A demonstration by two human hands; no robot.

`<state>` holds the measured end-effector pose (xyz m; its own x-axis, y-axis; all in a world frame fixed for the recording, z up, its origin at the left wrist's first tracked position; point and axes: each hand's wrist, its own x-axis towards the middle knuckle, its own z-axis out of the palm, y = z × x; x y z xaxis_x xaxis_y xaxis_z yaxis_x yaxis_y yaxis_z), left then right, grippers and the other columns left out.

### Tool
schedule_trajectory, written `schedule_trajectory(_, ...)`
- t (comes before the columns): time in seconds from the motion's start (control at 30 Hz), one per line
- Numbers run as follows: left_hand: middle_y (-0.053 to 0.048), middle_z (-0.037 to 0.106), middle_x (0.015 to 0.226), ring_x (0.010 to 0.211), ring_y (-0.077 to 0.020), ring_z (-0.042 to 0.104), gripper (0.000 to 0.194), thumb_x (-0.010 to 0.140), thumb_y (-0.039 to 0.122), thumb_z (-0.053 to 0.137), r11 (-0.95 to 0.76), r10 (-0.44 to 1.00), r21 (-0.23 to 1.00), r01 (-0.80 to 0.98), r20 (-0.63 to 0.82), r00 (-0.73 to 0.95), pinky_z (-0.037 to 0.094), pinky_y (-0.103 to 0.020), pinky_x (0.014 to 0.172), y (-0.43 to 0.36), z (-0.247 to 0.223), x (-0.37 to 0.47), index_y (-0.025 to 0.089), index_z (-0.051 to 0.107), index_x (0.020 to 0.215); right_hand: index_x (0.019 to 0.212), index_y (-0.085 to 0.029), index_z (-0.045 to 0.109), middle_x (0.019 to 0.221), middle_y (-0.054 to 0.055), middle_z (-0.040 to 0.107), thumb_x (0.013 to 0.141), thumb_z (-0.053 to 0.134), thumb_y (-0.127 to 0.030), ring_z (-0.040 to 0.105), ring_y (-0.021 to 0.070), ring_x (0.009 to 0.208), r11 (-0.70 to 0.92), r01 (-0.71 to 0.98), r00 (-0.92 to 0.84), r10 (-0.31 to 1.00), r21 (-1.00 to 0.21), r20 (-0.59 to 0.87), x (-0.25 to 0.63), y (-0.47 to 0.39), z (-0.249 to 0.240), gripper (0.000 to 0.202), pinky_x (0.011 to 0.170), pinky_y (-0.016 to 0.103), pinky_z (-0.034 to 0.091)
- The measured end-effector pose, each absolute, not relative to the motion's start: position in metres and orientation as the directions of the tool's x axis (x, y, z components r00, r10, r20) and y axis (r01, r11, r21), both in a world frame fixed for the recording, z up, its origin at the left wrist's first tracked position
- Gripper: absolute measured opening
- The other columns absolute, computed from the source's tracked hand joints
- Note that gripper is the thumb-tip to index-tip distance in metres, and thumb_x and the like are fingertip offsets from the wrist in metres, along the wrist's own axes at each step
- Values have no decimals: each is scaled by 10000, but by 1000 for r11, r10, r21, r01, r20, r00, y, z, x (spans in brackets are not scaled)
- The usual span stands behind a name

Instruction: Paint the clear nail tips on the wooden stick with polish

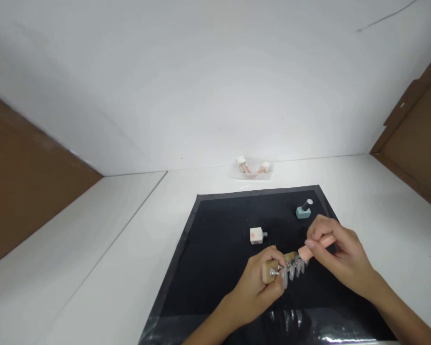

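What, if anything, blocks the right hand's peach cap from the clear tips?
Nothing visible. Peach cap, in the right hand, is at the far end of the clear tips; contact unclear. Left hand grips the near end of the wooden bar. White bottle and teal bottle are farther off.

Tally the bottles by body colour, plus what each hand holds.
White bottles: 3 (one on the black mat, two in the clear tray)
Teal bottle: 1
Wooden bar with clear tips, in the left hand: 1
Pink cap, in the right hand: 1
Total: 6
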<state>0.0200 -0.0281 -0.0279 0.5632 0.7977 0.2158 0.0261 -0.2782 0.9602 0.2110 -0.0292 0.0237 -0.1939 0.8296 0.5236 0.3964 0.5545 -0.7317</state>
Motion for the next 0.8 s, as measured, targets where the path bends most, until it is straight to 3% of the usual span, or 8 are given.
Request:
schedule_trajectory(0.5,52,421,632,517,-76,374,101,754,108,457,-279,808,960,10,229,543,321,-208,534,-28,-26,20,197,432,797,752,-222,439,619,-27,522,841,511,-105,499,118,533,606,363,-201,792,-708,576,211,-28,27,163,493,236,419)
schedule_trajectory(0.8,43,423,632,522,-80,381,49,789,182,477,-236,822,971,31,182,539,329,-218,538,-28,-23,21,196,431,782,769,-224,446,638,-20,530,857,518,-138,527,125,536,553,342,-205,833,-760,514,212,-30,25,143,493,247,434)
